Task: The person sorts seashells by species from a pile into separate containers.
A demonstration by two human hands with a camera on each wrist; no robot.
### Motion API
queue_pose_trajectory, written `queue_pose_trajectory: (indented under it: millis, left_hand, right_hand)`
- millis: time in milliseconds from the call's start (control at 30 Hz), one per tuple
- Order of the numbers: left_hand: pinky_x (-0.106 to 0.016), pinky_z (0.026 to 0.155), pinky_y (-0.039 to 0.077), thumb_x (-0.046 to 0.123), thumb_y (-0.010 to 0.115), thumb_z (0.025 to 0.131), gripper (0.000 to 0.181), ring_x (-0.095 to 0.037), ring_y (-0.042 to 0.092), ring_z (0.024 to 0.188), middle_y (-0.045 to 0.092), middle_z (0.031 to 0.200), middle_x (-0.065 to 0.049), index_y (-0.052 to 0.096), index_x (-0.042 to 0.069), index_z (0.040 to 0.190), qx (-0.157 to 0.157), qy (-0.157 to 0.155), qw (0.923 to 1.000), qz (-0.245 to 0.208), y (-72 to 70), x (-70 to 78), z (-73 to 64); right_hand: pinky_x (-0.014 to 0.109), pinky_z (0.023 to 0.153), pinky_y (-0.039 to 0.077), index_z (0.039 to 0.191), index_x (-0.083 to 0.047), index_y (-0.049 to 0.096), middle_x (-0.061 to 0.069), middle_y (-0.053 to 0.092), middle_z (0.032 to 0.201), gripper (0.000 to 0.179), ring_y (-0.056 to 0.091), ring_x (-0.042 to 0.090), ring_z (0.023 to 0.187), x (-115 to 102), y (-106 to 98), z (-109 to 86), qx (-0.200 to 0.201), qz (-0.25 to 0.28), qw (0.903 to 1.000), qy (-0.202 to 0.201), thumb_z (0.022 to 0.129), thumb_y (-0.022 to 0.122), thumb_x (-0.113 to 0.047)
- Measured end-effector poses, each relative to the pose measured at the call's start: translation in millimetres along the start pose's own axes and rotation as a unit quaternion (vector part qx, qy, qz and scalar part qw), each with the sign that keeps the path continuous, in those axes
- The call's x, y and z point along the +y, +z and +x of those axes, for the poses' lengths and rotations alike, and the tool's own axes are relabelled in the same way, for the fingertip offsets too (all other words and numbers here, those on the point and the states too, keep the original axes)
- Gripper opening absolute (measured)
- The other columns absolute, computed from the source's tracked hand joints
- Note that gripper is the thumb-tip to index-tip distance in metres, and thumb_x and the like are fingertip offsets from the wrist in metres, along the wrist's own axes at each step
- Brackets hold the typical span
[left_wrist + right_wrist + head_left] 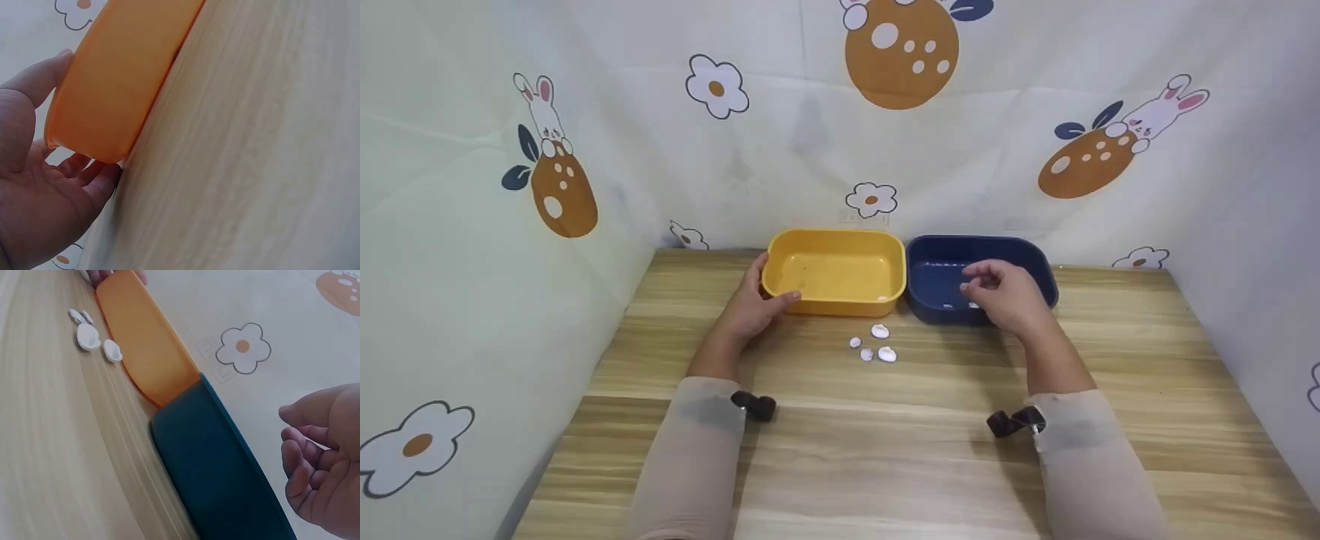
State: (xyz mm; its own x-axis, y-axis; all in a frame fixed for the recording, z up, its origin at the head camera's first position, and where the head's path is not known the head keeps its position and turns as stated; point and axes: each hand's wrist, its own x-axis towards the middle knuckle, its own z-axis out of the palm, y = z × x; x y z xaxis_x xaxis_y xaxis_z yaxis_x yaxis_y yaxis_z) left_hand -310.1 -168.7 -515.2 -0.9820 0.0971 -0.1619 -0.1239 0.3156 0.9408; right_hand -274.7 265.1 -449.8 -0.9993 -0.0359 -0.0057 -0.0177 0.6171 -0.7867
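Note:
My left hand [750,304] grips the left end of a yellow plastic bin [832,308], thumb at its front rim and fingers around the end. The left wrist view shows those fingers against the outside of the bin [126,84]. My right hand [1009,296] hangs over a dark blue bin [922,306], its fingers loosely bent and nothing visible between them. In the right wrist view, a gap shows between thumb and fingers [292,455]. Several small white shells [887,355] lie on the table before the bins. Small white bits show inside both bins.
The two bins stand side by side at the back edge of the wood-grain table [870,450]. A patterned cloth [787,150] hangs behind it and on both sides. A dark wrist camera [755,406] sits on each sleeve.

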Motion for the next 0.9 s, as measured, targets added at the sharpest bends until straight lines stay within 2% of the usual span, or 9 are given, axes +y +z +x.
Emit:
queue_pose_trajectory:
  millis: [333,633,900]
  left_hand:
    - [-0.043,0.138,0.021,0.059,0.090,0.081,0.129,-0.026,0.025,0.166,0.018,0.181,-0.006,0.007,0.027,0.173,0.001,-0.003,1.0000,0.003,-0.2,-0.1,-0.1]
    - [-0.042,0.138,0.020,0.059,0.089,0.081,0.129,-0.026,0.025,0.166,0.018,0.181,-0.006,0.007,0.025,0.174,0.002,0.001,1.0000,0.006,0.3,0.5,0.2]
    - [-0.042,0.138,0.020,0.035,0.085,0.092,0.113,-0.027,0.025,0.166,0.017,0.181,-0.010,0.007,0.020,0.173,0.002,0.016,0.9999,-0.006,1.5,-0.4,2.4]
  right_hand:
    - [0.020,0.076,0.055,0.126,-0.006,0.072,0.005,0.071,0.104,0.033,0.064,0.019,0.094,-15.0,22.5,-4.7,-0.031,0.006,0.9995,-0.003,0.098,0.077,-0.024]
    - [0.021,0.074,0.053,0.120,-0.010,0.074,0.004,0.071,0.100,0.026,0.063,0.017,0.089,-29.7,47.7,-13.2,-0.066,0.023,0.9971,-0.029,0.097,0.079,-0.020]
    - [0.019,0.070,0.050,0.121,-0.005,0.074,0.002,0.071,0.098,0.029,0.061,0.016,0.086,-33.5,61.6,-18.1,-0.084,0.035,0.9951,-0.039,0.095,0.079,-0.016]
